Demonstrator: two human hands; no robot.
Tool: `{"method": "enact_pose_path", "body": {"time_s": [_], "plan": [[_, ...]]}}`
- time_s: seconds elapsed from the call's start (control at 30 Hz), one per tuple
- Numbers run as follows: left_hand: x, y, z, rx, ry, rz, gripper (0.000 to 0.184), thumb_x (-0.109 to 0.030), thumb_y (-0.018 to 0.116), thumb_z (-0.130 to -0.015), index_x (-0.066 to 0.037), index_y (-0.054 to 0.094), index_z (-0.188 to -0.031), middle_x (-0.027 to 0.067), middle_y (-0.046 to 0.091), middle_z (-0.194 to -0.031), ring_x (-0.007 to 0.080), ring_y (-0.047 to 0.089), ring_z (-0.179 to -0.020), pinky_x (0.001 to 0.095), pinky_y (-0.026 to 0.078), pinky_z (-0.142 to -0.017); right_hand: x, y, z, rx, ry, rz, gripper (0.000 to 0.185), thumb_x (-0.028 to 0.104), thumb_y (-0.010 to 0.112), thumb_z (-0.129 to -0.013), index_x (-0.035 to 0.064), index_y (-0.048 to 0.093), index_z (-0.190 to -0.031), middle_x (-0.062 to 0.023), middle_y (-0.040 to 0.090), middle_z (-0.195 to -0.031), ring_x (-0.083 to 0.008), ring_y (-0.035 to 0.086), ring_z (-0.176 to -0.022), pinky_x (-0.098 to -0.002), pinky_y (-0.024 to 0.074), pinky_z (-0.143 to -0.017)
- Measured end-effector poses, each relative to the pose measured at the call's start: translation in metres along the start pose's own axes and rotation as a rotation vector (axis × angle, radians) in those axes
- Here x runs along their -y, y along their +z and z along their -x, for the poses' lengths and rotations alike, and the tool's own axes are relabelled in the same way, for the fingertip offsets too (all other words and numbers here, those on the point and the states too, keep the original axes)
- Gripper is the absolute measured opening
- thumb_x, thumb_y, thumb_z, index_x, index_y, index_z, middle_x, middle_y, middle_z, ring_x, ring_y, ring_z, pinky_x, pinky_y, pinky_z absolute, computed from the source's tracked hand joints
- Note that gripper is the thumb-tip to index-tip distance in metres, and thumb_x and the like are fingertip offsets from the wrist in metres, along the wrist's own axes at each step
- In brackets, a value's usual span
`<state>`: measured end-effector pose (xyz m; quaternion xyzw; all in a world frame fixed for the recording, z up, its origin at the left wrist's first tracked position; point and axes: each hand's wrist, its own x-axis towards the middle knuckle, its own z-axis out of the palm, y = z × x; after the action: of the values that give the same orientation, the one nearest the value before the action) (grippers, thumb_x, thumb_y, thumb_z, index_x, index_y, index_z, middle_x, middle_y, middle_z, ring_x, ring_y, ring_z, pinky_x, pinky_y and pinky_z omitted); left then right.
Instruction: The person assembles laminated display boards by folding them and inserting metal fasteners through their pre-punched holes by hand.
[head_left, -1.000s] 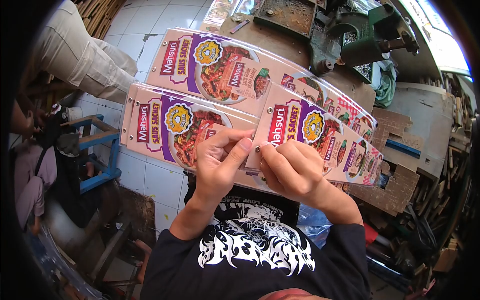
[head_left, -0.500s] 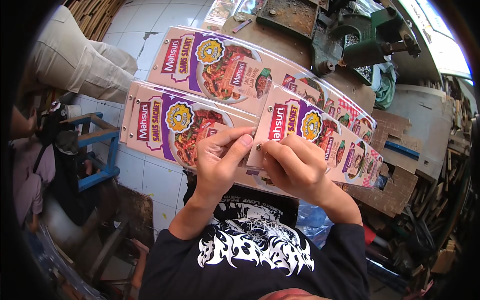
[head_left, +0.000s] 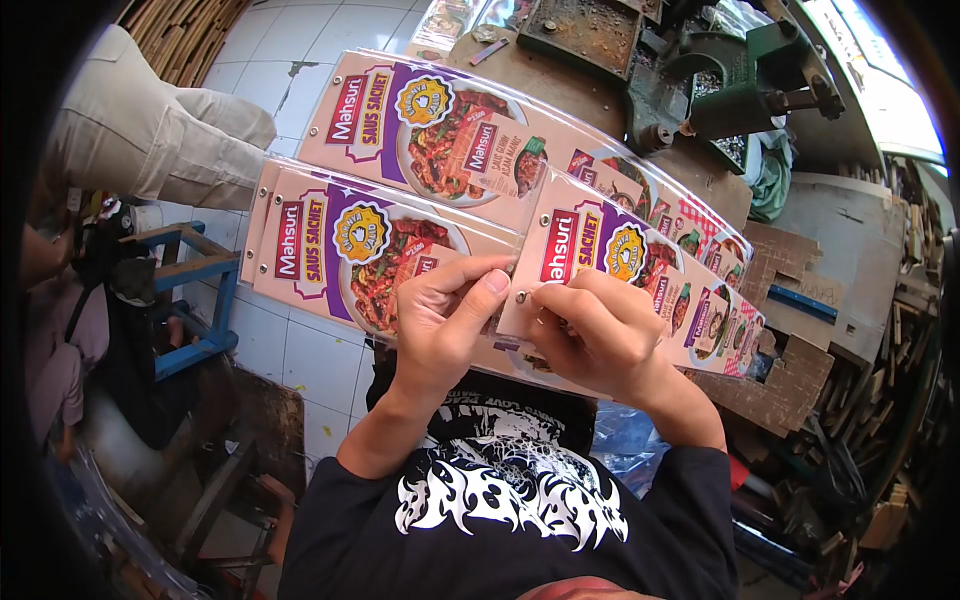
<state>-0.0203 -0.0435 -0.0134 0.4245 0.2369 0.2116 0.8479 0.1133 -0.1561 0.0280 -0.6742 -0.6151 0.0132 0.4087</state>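
Note:
Printed plastic-covered "Mahsuri" sauce signs lie in overlapping stacks before me. The right-hand sign (head_left: 590, 235) has a metal eyelet (head_left: 522, 296) at its near left corner. My right hand (head_left: 605, 325) is closed at that corner, its curled fingers beside the eyelet; the thumb is mostly hidden. Thumb and forefinger of my left hand (head_left: 447, 312) are pressed together just left of the same sign's edge, over the left sign (head_left: 350, 235). Whatever they pinch is too small or hidden to name. Another sign (head_left: 440, 130) lies farther back, with an eyelet at its left edge.
A green metal press (head_left: 735, 85) stands at the back right of the worktable, beside a tray (head_left: 580, 35) of small bits. A brown board (head_left: 790, 370) lies at the right. To the left are a blue frame (head_left: 195, 270) and a person's light trousers (head_left: 170, 120).
My right hand has shifted slightly right, and its fingers have drawn back a little from the eyelet, which shows more plainly. My left hand has barely moved.

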Motion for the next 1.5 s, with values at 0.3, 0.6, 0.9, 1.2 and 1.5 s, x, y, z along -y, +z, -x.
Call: {"method": "enact_pose_path", "body": {"time_s": [0.3,0.6,0.9,1.2,1.5], "plan": [[-0.001,0.001,0.001,-0.006,0.008,-0.019,0.022,-0.006,0.060,-0.095,0.007,0.067,-0.112,0.0102,0.070,-0.096,0.0105,0.066,-0.083,0.0237,0.055,-0.072,0.003,-0.004,-0.004,0.009,-0.006,0.044,0.020,-0.003,0.073,-0.068,-0.0003,0.063,-0.086,-0.0038,0.047,-0.064,-0.0179,0.051,-0.051,-0.0315,0.0411,-0.045],[-0.003,0.004,0.002,0.002,-0.003,0.006,0.022,-0.005,0.060,-0.095,0.007,0.067,-0.112,0.0094,0.070,-0.096,0.0101,0.065,-0.083,0.0234,0.054,-0.072,0.000,-0.002,-0.002,0.008,-0.066,0.050,0.022,-0.003,0.073,-0.068,-0.0024,0.063,-0.087,-0.0042,0.045,-0.065,-0.0179,0.051,-0.052,-0.0314,0.0410,-0.046],[-0.002,-0.001,0.004,0.019,0.012,-0.037,0.020,-0.004,0.061,-0.094,0.006,0.067,-0.111,0.0079,0.070,-0.093,0.0088,0.064,-0.083,0.0220,0.052,-0.073,-0.001,-0.005,-0.005,0.087,-0.139,0.096,0.024,-0.002,0.071,-0.067,-0.0041,0.063,-0.089,-0.0039,0.045,-0.067,-0.0166,0.051,-0.055,-0.0304,0.0412,-0.045],[-0.003,-0.009,-0.007,-0.019,-0.060,-0.065,0.021,-0.005,0.064,-0.093,0.008,0.067,-0.110,0.0109,0.072,-0.093,0.0085,0.065,-0.078,0.0205,0.052,-0.069,-0.010,-0.004,0.001,-0.224,0.170,-0.010,0.021,-0.007,0.071,-0.074,0.0014,0.064,-0.091,-0.0073,0.059,-0.071,-0.0195,0.056,-0.057,-0.0294,0.0435,-0.050],[0.005,-0.012,-0.007,-0.038,-0.097,0.059,0.019,-0.003,0.063,-0.092,0.006,0.067,-0.108,0.0118,0.072,-0.088,0.0102,0.067,-0.072,0.0188,0.052,-0.061,-0.069,-0.022,0.010,-0.195,0.554,0.095,0.008,0.007,0.061,-0.093,-0.0007,0.059,-0.094,-0.0115,0.062,-0.078,-0.0217,0.060,-0.066,-0.0324,0.0465,-0.061]]}}
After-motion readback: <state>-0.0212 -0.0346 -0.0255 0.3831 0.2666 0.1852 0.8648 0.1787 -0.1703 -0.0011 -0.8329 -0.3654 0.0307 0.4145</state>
